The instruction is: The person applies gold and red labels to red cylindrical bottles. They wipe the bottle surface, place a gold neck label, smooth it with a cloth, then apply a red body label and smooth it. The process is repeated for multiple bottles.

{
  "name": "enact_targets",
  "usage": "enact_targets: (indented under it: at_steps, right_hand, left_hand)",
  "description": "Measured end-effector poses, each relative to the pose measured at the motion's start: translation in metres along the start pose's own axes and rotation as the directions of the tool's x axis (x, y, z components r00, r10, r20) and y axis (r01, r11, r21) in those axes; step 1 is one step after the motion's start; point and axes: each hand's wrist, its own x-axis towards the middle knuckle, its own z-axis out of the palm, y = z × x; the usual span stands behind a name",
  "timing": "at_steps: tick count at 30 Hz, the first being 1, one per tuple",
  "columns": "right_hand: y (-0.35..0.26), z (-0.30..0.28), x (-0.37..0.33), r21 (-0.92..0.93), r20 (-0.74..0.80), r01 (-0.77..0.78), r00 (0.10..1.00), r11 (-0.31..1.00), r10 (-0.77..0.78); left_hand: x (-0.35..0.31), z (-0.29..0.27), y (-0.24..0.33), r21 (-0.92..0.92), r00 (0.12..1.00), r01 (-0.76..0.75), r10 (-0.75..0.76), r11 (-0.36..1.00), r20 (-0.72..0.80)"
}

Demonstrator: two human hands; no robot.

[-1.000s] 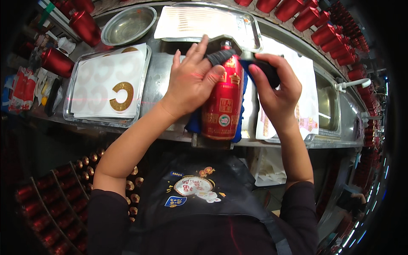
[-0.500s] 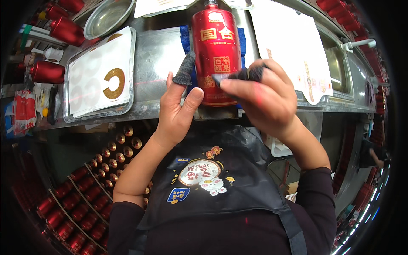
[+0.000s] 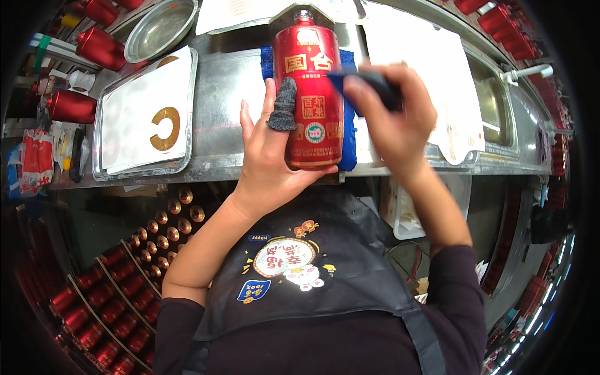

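Note:
A red bottle [image 3: 322, 94] with gold print lies neck-away on a blue cloth [image 3: 348, 140] at the bench's front edge. My left hand [image 3: 262, 153] grips its lower left side, thumb across the base and index finger along the side. A grey knitted cover [image 3: 284, 106] wraps that index finger. Over the bottle's right edge, my right hand [image 3: 403, 119] is closed around a small dark blue flat piece [image 3: 340, 81], blurred by motion; its exact kind cannot be made out. Something dark grey, perhaps another finger cover, shows at the right fingers. A small round label [image 3: 314, 132] sits low on the bottle.
At left, a metal tray [image 3: 193, 112] carries white sheets with gold C-shaped pieces [image 3: 165, 128]; a steel bowl [image 3: 159, 31] stands behind. White sheets [image 3: 415, 69] lie at right, beside a sink [image 3: 497, 125] with a white tap. Several red bottles [image 3: 70, 107] surround the bench.
My left hand has moved from beside the bottle onto its base and side. My right hand has lifted from the lower front up and right. A round label now shows low on the bottle.

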Motion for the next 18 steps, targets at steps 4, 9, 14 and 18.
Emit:
enact_targets:
  at_steps: [4, 9, 14, 18]
  right_hand:
    - [-0.019, 0.012, -0.067, 0.009, 0.090, -0.215, 0.973, 0.977, 0.214]
    - [0.006, 0.013, -0.091, 0.281, -0.033, -0.630, 0.748, 0.725, 0.663]
    - [-0.005, -0.002, -0.077, 0.140, -0.047, -0.622, 0.773, 0.771, 0.633]
    - [-0.013, 0.004, -0.070, 0.199, -0.048, -0.511, 0.847, 0.836, 0.529]
  left_hand:
    - [-0.003, -0.002, -0.011, 0.039, 1.000, -0.027, 0.027, 0.999, 0.008]
    - [-0.009, -0.010, -0.018, 0.082, 0.994, -0.047, 0.039, 0.996, 0.100]
    - [-0.010, -0.011, -0.022, 0.072, 0.986, 0.061, -0.071, 0.996, 0.148]
    - [-0.012, -0.010, -0.026, 0.055, 0.986, 0.087, -0.094, 0.995, 0.137]
